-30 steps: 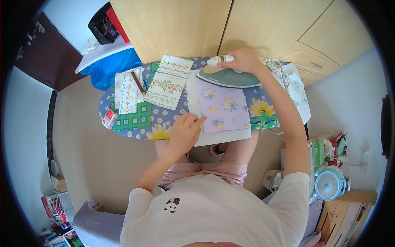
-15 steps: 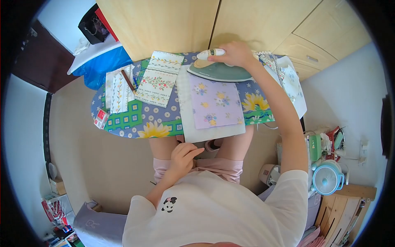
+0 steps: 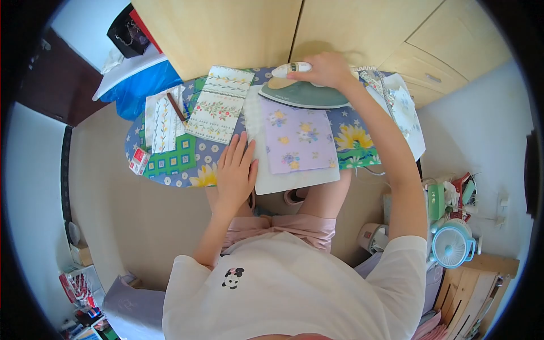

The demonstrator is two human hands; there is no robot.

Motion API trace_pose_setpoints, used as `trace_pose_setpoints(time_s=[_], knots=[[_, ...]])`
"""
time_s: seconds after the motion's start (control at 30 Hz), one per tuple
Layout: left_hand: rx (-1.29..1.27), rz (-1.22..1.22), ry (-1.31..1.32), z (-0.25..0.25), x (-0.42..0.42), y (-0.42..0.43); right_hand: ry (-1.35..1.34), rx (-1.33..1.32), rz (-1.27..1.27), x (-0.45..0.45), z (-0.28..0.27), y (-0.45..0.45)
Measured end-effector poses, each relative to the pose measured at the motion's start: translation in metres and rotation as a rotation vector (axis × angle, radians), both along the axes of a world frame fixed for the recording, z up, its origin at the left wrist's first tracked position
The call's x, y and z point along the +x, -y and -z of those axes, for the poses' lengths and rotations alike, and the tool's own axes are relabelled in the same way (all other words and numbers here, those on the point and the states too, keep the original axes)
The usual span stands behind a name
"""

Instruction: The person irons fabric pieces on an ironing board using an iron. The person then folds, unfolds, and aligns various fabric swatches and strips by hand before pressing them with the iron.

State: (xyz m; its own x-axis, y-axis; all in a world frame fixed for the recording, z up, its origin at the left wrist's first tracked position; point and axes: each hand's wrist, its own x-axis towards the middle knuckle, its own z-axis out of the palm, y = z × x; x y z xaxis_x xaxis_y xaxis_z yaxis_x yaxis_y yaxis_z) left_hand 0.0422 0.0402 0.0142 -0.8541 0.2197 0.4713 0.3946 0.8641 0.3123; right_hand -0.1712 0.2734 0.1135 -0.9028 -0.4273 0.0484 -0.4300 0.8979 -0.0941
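My right hand (image 3: 326,69) is wrapped round the handle of a green and white iron (image 3: 306,95). The iron's soleplate lies over the top edge of a lilac floral cloth (image 3: 300,139). Beneath that cloth is a white sheet (image 3: 294,180) on the patterned ironing board (image 3: 164,180). My left hand (image 3: 237,167) is open, fingers stretched out, at the board's near edge beside the white sheet's left side. It holds nothing. Just beyond its fingertips lies a white cloth with flower stripes (image 3: 220,105).
On the board's left are a narrow leaf-printed cloth (image 3: 164,127), a brown stick (image 3: 176,109) and a small red-and-white box (image 3: 139,161). More floral cloth (image 3: 401,110) lies at the right end. Wooden cabinets (image 3: 226,34) stand behind. A blue fan (image 3: 451,246) is at right.
My left hand has risen from my lap to the board's near edge, its fingers now spread. The right hand and iron stay almost in place.
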Motion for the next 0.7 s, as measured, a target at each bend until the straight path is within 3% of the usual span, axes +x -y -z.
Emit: trace_pose_setpoints(time_s=[0.3, 0.7], knots=[[-0.239, 0.066, 0.060, 0.0046, 0.0028, 0.0011, -0.034, 0.015, -0.016, 0.0031, -0.0007, -0.0010], [-0.267, 0.149, 0.112, 0.0017, 0.0049, 0.0049, -0.038, 0.033, -0.029, 0.0026, -0.0019, 0.0012]])
